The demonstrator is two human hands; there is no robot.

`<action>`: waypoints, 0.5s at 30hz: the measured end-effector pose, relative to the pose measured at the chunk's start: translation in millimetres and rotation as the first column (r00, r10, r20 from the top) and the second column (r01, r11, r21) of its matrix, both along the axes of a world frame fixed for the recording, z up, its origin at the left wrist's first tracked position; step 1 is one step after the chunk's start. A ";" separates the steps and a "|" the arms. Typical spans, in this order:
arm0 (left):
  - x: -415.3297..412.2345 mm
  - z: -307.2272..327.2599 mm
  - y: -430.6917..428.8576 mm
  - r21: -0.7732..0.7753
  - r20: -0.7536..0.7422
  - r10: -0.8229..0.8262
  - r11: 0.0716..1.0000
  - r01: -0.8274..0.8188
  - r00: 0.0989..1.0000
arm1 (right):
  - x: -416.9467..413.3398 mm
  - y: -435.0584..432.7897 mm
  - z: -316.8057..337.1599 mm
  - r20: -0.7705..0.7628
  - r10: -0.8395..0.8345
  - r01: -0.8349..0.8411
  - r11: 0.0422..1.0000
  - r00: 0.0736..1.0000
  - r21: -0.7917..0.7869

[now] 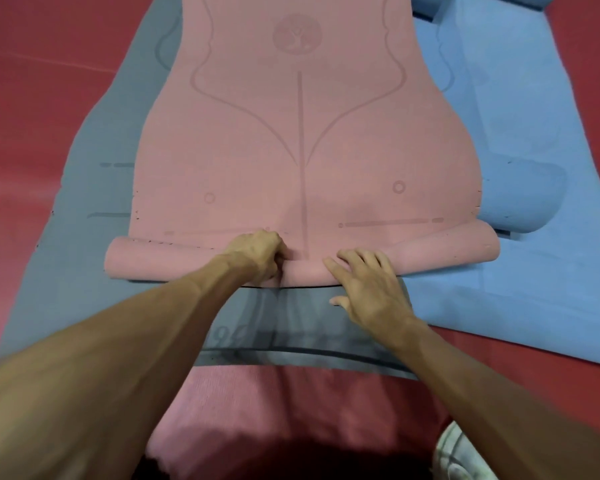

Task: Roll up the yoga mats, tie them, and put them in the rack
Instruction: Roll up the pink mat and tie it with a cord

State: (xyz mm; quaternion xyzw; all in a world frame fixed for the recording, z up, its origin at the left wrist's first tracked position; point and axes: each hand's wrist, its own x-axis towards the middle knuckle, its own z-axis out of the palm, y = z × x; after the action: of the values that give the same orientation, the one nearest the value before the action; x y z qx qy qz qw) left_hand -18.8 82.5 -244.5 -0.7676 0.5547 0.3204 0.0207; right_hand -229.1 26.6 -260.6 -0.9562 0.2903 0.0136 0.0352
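Observation:
A pink yoga mat (302, 143) lies flat, stretching away from me, with its near end rolled into a short tube (430, 251). My left hand (257, 254) grips the roll near its middle, fingers curled over it. My right hand (368, 285) rests on the roll just to the right, fingers straight and spread. The pink mat lies on top of a grey mat (84, 202). A blue mat (520, 133) lies to the right, partly under the pink one.
Red floor (32, 81) surrounds the mats. A rolled end of the blue mat (523, 199) sits at the right, and another blue roll (482, 1) at the top right corner. Pink fabric (222, 410) covers my lap at the bottom.

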 end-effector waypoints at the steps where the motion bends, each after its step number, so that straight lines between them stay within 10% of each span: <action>1: 0.3 -0.5 -0.5 0.003 0.017 -0.003 1.000 0.003 1.000 | 2.3 1.0 -1.1 0.001 -0.020 0.020 1.000 1.000 -0.003; 15: -3.3 -0.9 17.6 -0.138 0.182 -0.054 0.987 0.080 0.982 | 31.1 -19.7 5.6 -0.013 -0.046 0.047 0.999 0.999 0.027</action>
State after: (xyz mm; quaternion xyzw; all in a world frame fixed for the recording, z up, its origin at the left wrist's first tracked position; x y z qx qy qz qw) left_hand -22.2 100.2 -245.3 -0.7734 0.5981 0.2086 0.0252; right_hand -198.0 6.8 -255.0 -0.9485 0.3125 0.0227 0.0468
